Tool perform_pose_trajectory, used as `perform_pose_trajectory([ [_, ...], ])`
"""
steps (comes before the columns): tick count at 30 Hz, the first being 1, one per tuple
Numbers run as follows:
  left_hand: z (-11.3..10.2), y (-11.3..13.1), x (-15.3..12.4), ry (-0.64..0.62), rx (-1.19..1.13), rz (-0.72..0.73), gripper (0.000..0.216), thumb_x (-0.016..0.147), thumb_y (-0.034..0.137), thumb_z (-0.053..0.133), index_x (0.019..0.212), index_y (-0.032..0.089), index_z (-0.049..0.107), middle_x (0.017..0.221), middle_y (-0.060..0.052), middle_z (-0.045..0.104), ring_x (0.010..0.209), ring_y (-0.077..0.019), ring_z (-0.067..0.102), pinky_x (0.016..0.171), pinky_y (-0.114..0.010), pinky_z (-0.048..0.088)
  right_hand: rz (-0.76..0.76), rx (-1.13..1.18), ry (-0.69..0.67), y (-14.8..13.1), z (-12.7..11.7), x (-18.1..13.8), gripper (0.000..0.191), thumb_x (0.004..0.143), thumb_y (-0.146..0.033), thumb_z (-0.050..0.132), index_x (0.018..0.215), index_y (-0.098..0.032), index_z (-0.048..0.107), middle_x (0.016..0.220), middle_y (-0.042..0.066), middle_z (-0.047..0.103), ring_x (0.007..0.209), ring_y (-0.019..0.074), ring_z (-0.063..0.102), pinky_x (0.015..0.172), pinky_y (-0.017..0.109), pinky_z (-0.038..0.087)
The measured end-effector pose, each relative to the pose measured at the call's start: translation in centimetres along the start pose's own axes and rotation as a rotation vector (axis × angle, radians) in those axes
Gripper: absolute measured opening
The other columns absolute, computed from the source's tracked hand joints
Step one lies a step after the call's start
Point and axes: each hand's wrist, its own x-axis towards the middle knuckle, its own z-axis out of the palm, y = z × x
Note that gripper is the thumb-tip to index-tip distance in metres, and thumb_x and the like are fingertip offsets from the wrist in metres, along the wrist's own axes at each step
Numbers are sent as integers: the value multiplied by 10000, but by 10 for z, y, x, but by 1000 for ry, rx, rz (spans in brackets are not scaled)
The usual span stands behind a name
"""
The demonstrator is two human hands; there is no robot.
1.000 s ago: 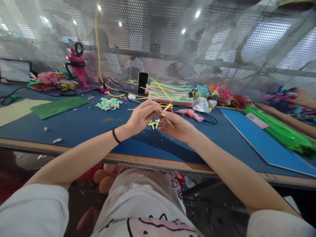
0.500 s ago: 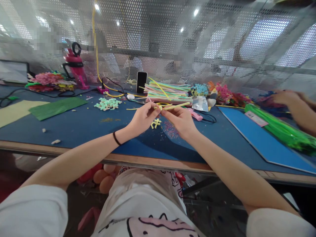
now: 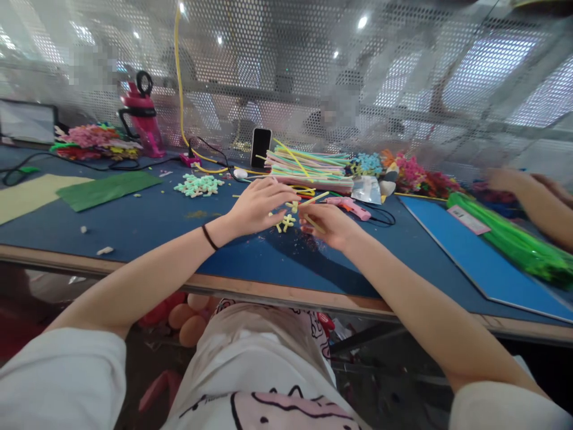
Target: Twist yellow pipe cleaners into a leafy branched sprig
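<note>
My left hand (image 3: 257,206) and my right hand (image 3: 329,224) meet low over the blue table mat (image 3: 147,224). Both pinch a yellow pipe cleaner (image 3: 313,200) that sticks out to the upper right between them. A small yellow twisted piece (image 3: 285,224) lies just under my fingers. The fingers of both hands are curled in a pinch. A black band rings my left wrist.
A stack of pastel pipe cleaners (image 3: 308,167), a pink glue gun (image 3: 349,207), a phone (image 3: 260,147) and a pile of pale green twisted pieces (image 3: 197,186) lie behind. Green paper (image 3: 105,188) at left, green bundle (image 3: 514,242) on a blue board (image 3: 452,239) at right. Another person's hand (image 3: 510,179) far right.
My hands have dropped lower toward the mat and the yellow piece. The pipe cleaner's free end now points up and right. The other person's hand at right has shifted.
</note>
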Motion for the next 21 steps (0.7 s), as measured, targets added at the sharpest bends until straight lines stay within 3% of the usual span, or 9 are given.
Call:
perform_pose_trajectory([
  [3,-2,-3,-2,-21,151,121,243,919,274,583,1144,265,677,1124,-34,731,1053,-207,578,976,-388,401,84,32,-84,-2,1,-2,202,632,-289,810,722,-179,665,673,-21,604,649,114,541,606,254,443],
  [7,2,0,0,38,136,87,201,949,303,543,994,209,716,973,-46,755,924,-187,611,896,-352,431,-64,-62,-97,0,2,-3,246,628,-351,825,686,-165,675,670,-5,625,625,115,538,616,265,428],
  [10,7,3,2,40,15,-101,231,911,333,585,813,170,716,792,-49,731,755,-167,605,757,-314,445,-309,-238,-68,0,1,-2,254,634,-368,820,734,-157,719,699,17,663,673,141,561,684,289,436],
  [13,11,2,2,-114,-220,-403,282,864,393,617,765,147,712,654,-31,669,605,-140,554,585,-269,394,-514,-459,-43,-1,1,-3,224,649,-341,812,766,-165,737,768,30,697,777,182,598,769,313,444],
  [16,11,1,2,-227,-430,-564,353,866,449,583,836,120,709,691,-46,667,593,-136,553,550,-259,392,-536,-515,-28,-2,3,-4,229,648,-347,807,766,-165,733,750,25,688,765,183,596,761,315,444],
  [18,10,2,1,-150,-419,-497,325,874,387,565,998,110,682,893,-89,703,701,-154,602,627,-278,453,-418,-429,4,-1,3,-3,247,642,-366,803,742,-157,718,675,15,654,675,159,563,693,307,435],
  [21,4,5,0,-48,-129,-171,382,839,239,582,1208,141,596,1189,-131,654,989,-214,611,867,-361,470,-181,-213,-5,-1,1,-2,221,634,-336,798,666,-155,674,603,1,605,570,124,501,587,288,399],
])
